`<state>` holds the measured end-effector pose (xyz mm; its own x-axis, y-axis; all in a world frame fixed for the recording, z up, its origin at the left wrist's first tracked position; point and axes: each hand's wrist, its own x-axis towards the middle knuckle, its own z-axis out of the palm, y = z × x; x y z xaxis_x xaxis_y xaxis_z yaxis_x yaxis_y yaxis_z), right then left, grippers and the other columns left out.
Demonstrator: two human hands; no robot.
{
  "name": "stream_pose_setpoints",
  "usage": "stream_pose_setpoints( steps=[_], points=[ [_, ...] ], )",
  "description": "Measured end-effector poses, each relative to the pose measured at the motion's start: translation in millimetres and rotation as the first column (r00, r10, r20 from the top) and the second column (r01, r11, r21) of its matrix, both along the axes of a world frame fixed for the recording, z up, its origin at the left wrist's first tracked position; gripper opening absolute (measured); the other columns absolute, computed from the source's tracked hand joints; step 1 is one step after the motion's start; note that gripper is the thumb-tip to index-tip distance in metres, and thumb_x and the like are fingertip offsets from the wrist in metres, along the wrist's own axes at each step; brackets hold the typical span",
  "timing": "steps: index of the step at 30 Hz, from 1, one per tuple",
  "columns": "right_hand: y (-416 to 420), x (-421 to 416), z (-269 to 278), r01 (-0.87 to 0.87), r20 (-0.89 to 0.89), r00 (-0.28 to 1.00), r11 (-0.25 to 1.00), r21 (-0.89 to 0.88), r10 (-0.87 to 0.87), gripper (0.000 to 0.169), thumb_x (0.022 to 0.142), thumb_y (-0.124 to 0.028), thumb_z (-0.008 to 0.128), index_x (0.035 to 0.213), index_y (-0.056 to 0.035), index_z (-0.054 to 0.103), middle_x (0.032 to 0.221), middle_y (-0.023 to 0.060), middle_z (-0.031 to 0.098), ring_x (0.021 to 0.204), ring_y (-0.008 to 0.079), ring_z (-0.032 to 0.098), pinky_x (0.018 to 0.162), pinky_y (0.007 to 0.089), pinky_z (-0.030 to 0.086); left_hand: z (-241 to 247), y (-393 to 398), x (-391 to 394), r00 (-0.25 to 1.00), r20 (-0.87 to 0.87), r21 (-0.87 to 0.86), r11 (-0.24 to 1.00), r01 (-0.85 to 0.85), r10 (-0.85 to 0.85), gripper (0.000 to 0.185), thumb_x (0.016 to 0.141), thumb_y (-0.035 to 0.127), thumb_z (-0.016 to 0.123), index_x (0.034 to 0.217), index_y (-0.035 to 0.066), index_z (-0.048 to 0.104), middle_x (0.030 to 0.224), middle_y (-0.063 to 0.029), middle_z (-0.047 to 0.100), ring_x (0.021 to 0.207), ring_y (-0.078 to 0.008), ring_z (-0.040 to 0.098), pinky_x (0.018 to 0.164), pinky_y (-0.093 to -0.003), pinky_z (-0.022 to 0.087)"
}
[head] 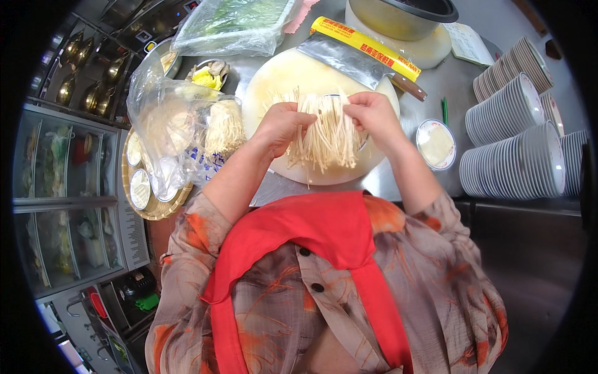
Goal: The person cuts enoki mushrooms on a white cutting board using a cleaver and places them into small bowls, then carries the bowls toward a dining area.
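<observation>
A loose bunch of enoki mushrooms (324, 135) spreads between my two hands above a round white cutting board (266, 79). My left hand (283, 125) pinches its left side between thumb and fingers. At the upper right, my right hand (371, 114) grips some of the stems. Under the bunch, the rim of a small plate (363, 142) peeks out; most of it is covered. A cleaver (345, 58) with a wooden handle lies across the board's far edge. Left of the board, another enoki clump (224, 125) sits by a clear plastic bag (163, 103).
A yellow cling-film roll (366, 48) lies behind the cleaver. Stacked plates (511, 159) stand at the right, near a small plate holding a pale flat slice (436, 144). A woven tray (161, 212) with small plates sits left. Farther back are a plastic-covered tray (233, 23) and a pot (402, 18).
</observation>
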<state>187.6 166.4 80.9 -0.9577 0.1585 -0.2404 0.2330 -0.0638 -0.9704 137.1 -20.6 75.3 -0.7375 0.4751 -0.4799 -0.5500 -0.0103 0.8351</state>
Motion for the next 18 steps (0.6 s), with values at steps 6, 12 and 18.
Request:
stream_pose_setpoints(
  steps=[6, 12, 18],
  points=[
    [0.1, -0.7, -5.9, -0.171, 0.043, 0.984, 0.985, -0.004, 0.171, 0.009, 0.076, -0.011, 0.063, 0.077, -0.0016, 0.060, 0.063, -0.0012, 0.055, 0.051, 0.0041, 0.047, 0.046, 0.0182, 0.036, 14.2, 3.9, 3.0, 0.999, 0.015, 0.111, 0.993, 0.030, -0.031, 0.014, 0.079, 0.004, 0.058, 0.092, -0.001, 0.058, 0.080, -0.0057, 0.062, 0.062, -0.0096, 0.054, 0.057, -0.0222, 0.045],
    [-21.2, 1.5, 0.2, -0.198, 0.014, 0.980, 0.967, 0.159, 0.199, 0.009, 0.076, -0.011, 0.062, 0.076, -0.0028, 0.061, 0.061, -0.0034, 0.054, 0.049, 0.0028, 0.044, 0.044, 0.0181, 0.034, 7.4, 3.3, 4.5, 0.997, -0.073, 0.036, 0.999, 0.016, -0.013, 0.010, 0.079, 0.008, 0.062, 0.086, 0.002, 0.060, 0.072, -0.0019, 0.058, 0.059, -0.0087, 0.050, 0.054, -0.0217, 0.040],
    [13.0, 6.8, 3.1, -0.103, 0.051, 0.993, 0.991, -0.084, 0.108, 0.010, 0.077, -0.010, 0.060, 0.070, -0.0029, 0.059, 0.058, -0.0028, 0.051, 0.046, 0.0026, 0.040, 0.041, 0.0169, 0.028, 4.8, -14.3, -5.2, 0.999, -0.052, 0.002, 1.000, 0.012, -0.012, 0.011, 0.082, 0.009, 0.058, 0.089, 0.001, 0.059, 0.076, -0.0013, 0.059, 0.060, -0.0084, 0.051, 0.057, -0.0206, 0.041]
  ],
)
